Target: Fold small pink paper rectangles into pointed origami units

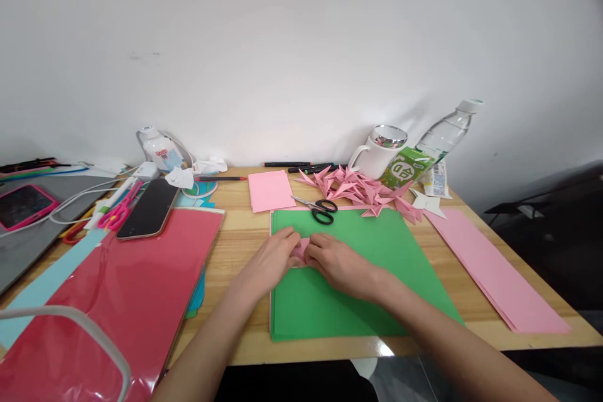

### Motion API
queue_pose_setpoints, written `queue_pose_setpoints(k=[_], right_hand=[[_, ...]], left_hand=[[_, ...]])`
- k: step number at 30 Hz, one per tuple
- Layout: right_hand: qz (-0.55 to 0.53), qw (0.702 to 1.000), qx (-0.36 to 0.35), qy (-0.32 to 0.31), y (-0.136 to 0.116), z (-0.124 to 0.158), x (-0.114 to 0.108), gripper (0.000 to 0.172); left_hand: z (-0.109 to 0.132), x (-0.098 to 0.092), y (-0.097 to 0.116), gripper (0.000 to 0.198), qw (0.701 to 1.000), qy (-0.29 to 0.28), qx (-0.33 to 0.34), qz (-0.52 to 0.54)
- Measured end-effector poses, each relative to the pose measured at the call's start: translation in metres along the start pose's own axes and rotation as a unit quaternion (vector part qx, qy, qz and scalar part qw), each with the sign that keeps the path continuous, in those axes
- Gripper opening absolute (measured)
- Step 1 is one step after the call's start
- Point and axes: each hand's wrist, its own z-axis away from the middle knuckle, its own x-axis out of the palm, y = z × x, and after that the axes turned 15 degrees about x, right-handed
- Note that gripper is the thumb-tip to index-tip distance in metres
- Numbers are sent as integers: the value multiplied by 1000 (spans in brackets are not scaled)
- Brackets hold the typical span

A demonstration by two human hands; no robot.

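Both hands meet over a green paper sheet [367,289] that lies on top of a stack on the table. Between them is a small piece of pink paper [300,250], mostly hidden by the fingers. My left hand [273,259] is closed on its left side, and my right hand [336,260] grips its right side with bent fingers. Just beyond the hands rest black-handled scissors [323,210], blades pointing left. A stack of pink paper squares [271,190] sits behind my left hand. Folded pink paper pieces [358,188] with pointed tips are heaped behind the green sheet.
At the back right stand a white mug [377,154], a green carton [406,168] and a water bottle [450,132]. Long pink strips [499,276] lie right. On the left are a red sheet [155,282], a phone [149,208], pink scissors [119,207] and a white bottle [161,149].
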Motion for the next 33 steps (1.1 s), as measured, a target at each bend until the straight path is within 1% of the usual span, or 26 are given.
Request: queue_pose_setpoints(k=[3,6,10,12,15,19,22,25,28,30,32,33], right_hand=[[13,999,27,-12,6,8,-3,23],[25,998,49,-25,12,14,-8,24],[40,997,65,-22,15,17,-10,23],[41,996,73,-23,15,17,-10,23],[44,994,97,-39,16,17,-11,22],[48,990,122,-58,21,19,-15,22],[50,989,125,-65,23,20,-18,23],[55,988,128,-64,24,20,-21,22],[42,989,121,-71,25,17,-25,21],[1,991,117,-57,27,13,-26,16],[-57,991,121,1,30,9,-23,9],[-81,990,114,33,31,8,-21,17]], left_hand=[[-2,-1,2,6,1000,-13,-23,-13],[-7,3,7,6,999,-19,-41,-24],[-13,10,16,8,993,-6,-79,-82],[-12,10,17,10,991,-19,-76,-112],[-3,2,13,17,988,-48,-65,-135],[12,-8,4,24,982,-51,-69,-167],[19,-9,-3,30,983,-44,-64,-167],[21,-7,-8,35,987,-29,-55,-148],[22,-5,-12,44,990,-10,-50,-132],[24,-3,-15,47,991,7,-46,-125],[26,0,-15,42,993,30,-37,-112],[27,1,-15,40,993,46,-29,-101]])
